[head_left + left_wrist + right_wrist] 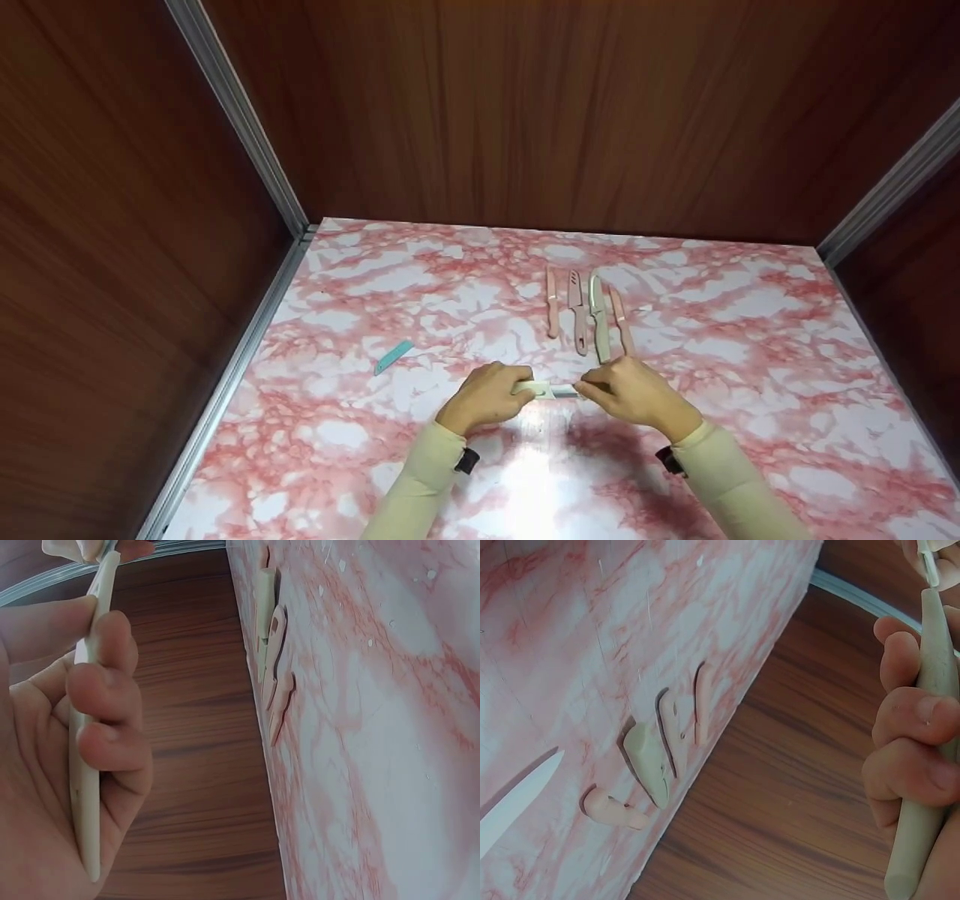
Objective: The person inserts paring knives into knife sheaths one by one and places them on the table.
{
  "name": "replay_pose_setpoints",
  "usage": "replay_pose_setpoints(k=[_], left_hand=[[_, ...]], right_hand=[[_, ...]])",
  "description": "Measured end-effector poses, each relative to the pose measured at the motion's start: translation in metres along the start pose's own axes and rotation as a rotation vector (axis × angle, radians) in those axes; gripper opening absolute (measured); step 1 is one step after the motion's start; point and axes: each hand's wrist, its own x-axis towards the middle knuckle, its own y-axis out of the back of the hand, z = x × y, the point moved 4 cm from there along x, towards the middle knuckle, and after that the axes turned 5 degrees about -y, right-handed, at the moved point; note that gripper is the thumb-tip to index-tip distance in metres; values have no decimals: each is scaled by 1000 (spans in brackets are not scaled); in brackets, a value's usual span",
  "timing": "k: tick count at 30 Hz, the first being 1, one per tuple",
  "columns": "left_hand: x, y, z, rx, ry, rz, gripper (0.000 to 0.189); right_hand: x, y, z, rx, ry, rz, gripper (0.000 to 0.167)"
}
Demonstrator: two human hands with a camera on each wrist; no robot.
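Note:
Both hands hold a pale cream knife between them, low over the table. My left hand (484,397) grips its cream blade sheath (86,787), with fingers curled round it and the thumb along it. My right hand (634,394) has its fingers wrapped round the pale handle (922,817). Between the hands a short length of grey metal blade (564,391) shows; the sheath covers the rest. Just beyond the right hand lie a pale green knife (602,330), a mauve knife (580,322) and two pink knives, one on the left (553,307) and one on the right (622,319).
A teal flat strip (392,357) lies on the marbled table (337,435), left of the hands. In the right wrist view a white pointed blade (517,799) lies at the left edge. Brown wood-grain panels (525,112) with metal rails enclose the table.

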Motion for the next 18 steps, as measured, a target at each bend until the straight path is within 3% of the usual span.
replay_pose_setpoints(k=[15,18], left_hand=[[0,-2,3,-42,1,-14,20],[2,-3,4,-8,-10,-2,20]], right_hand=[[1,-2,-2,2,-4,2,29],[2,-1,-3,-4,-5,-1,30]])
